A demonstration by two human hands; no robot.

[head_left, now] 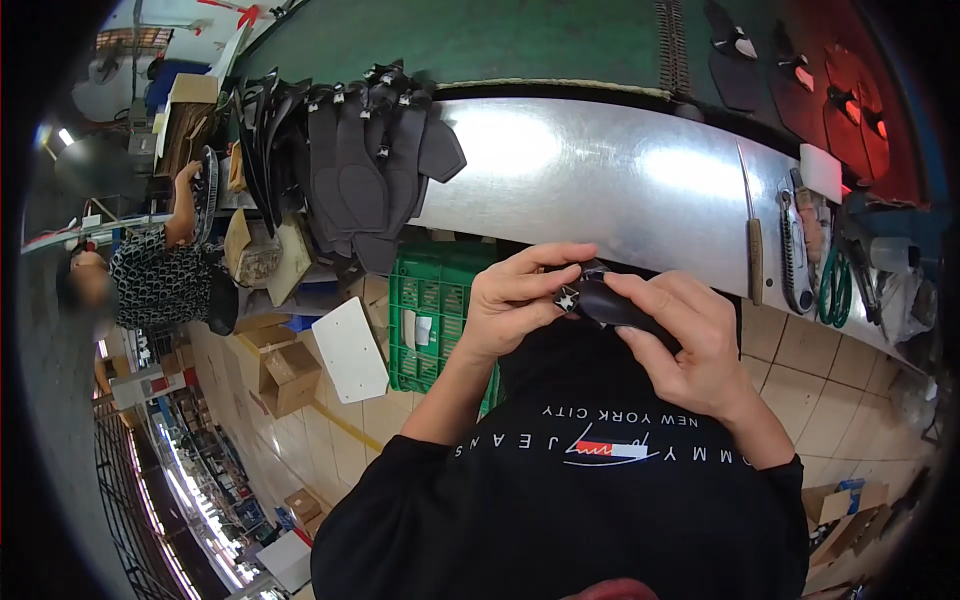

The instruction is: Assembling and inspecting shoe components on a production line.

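In front of my chest, both hands hold a small dark, glossy shoe upper point(604, 302) with a silver star-like ornament at its left end. My left hand point(508, 305) pinches that end beside the ornament, fingers bent. Around the right part closes my right hand point(685, 345), thumb below and fingers above, hiding some of it. Beyond my left hand, a stack of dark shoe pieces point(350, 175) with similar silver ornaments lies on the metal ledge point(600, 150) and overhangs its front edge.
Behind the ledge runs a green conveyor belt point(500, 40); several shoe pieces sit on it under red light. A wooden-handled pointed tool point(754, 255), a utility knife point(795, 260) and green-handled scissors point(835, 290) lie right. Below are a green crate point(400, 350) and cardboard box point(290, 378). Another person point(165, 275) works left.
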